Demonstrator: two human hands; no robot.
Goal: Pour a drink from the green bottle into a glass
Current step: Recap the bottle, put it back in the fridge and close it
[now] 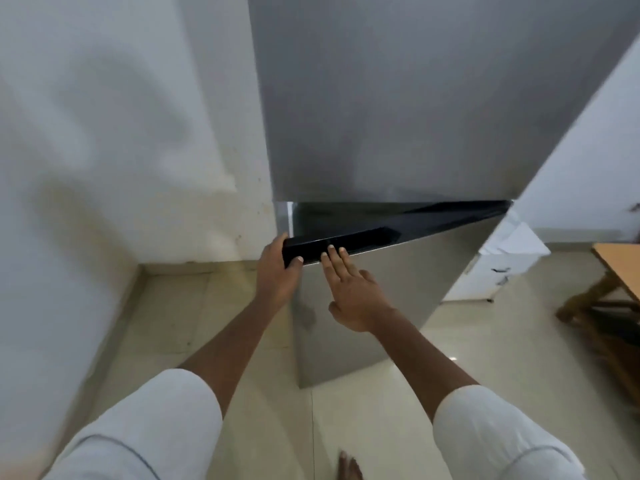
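- Standing at a grey fridge (pixel 398 98), we are looking down at its lower door (pixel 363 306), which is swung a little way out from the body, leaving a dark gap (pixel 398 220) under the upper door.
- We are grasping the black top edge (pixel 346 242) of the lower door with our left hand (pixel 277 268), thumb over the front, fingers curled round its corner.
- We are laying our right hand (pixel 349 289) flat on the door front, fingers straight, released, tips touching the black edge just beside the left hand.
- We are wearing white sleeves (pixel 156 427) pushed up to the elbows.
- We are not seeing the green bottle or a glass anywhere; where they are we cannot tell.
- We are standing on pale tiles (pixel 415 410), one bare foot (pixel 349 467) showing at the bottom.
- A white wall (pixel 104 133) is rising at our left; a wooden table (pixel 616 258) is showing at the right edge.
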